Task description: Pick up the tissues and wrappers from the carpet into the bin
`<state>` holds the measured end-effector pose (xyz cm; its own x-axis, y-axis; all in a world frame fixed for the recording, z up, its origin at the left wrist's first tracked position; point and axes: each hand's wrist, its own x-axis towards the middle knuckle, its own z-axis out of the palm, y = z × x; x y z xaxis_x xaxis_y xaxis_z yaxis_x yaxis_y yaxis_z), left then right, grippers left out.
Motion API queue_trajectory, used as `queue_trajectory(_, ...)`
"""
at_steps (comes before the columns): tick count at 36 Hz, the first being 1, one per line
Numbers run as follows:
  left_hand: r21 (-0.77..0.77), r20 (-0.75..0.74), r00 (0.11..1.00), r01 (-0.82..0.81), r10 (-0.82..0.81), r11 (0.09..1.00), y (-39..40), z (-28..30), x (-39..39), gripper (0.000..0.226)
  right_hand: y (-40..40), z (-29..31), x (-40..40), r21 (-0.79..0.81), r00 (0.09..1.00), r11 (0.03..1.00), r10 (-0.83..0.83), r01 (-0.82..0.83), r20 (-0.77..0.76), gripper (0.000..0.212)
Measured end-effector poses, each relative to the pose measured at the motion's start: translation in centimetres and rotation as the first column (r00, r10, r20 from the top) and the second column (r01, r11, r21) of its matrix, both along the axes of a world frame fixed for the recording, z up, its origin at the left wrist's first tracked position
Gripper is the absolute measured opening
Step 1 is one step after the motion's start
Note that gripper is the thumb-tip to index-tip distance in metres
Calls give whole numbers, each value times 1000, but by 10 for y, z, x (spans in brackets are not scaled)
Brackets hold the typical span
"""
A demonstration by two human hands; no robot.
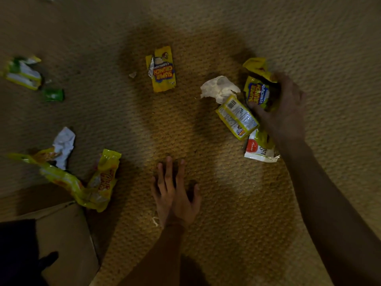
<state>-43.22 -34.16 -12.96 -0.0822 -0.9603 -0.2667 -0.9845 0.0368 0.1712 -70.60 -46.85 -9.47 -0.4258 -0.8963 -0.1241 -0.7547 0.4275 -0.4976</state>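
The carpet (206, 38) is strewn with litter. A cardboard bin (68, 234) sits at seven o'clock, within reach for dropping. Several wrappers (237, 116) and a tissue (218, 87) are gathered at three o'clock under the right hand (284, 112), whose fingers are curled around a yellow wrapper (257, 93). The left hand (177, 195) is spread flat, seemingly for support. A lone wrapper (162, 69) is left at twelve o'clock.

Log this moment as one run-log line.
right hand: grips yellow wrappers | left hand: open above carpet | cardboard box: lower left
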Motion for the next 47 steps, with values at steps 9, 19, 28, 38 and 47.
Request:
queue_trajectory(9, 19, -7, 1000, -5, 5, 1000, 1, 0, 1, 73, 0, -1, -1, -154, 974, 985, -39, 74, 223, 61)
queue_trajectory(19, 13, -17, 1000, -6, 6, 1000, 1, 0, 0, 71, 19, 9, -4, -279, 961, 942, -117, 188, 252, 54)
queue_trajectory(28, -10, -6, 1000, -6, 6, 1000, 2, -4, 1, 75, 77, 3, 21, -359, 904, 858, -238, 367, 356, 35)
queue_trajectory(38, -26, -17, 1000, -1, 1, 1000, 3, -4, 1, 72, 105, -11, 37, 39, 997, 998, 52, -49, -61, 70)
queue_trajectory(47, -35, -17, 1000, -1, 1, 999, 3, -6, 2, 73, 101, -24, 25, 16, 983, 998, 68, -66, -170, 63)
